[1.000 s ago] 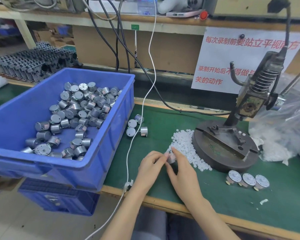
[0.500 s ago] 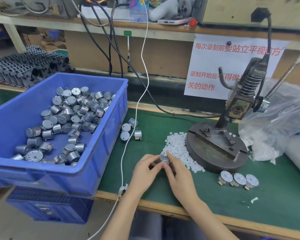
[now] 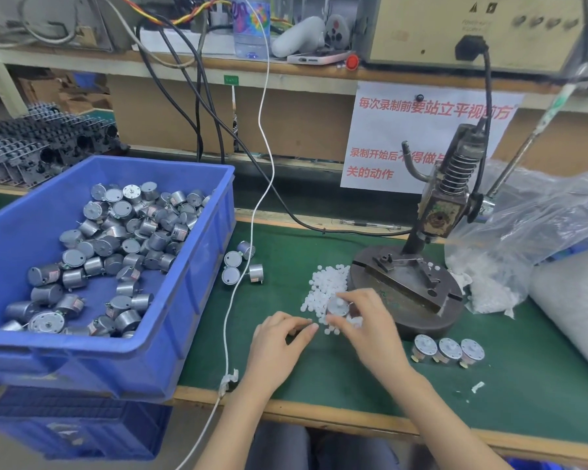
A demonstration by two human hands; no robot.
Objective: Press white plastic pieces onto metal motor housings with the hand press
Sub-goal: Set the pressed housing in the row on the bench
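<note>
Motor housing (image 3: 337,307) pinched in the right hand (image 3: 370,329), held low over the near edge of the heap of white plastic pieces (image 3: 328,283), just beside the round base of the hand press (image 3: 443,206). Flat face turned up, with a pale bit seemingly on top, too blurred to be sure.

Right forearm reaching in from the lower right, wrist bent, palm down. Thumb on the near side of the housing, forefinger arched over the far side, remaining fingers curled behind.

Left hand (image 3: 279,346) just left of it on the green mat (image 3: 523,374), apart from the housing, forearm coming up from the bottom edge. Fingers loosely bent, thumb and forefinger tips close together and pointed toward the housing. Whether anything small sits between them, not to be told.

Three motors (image 3: 448,350) in a row on the mat in front of the press base. Blue bin (image 3: 197,283) at the left, holding many loose housings. A few more (image 3: 240,266) on the mat just beside its wall. Clear plastic bag (image 3: 530,228) to the right of the press.
</note>
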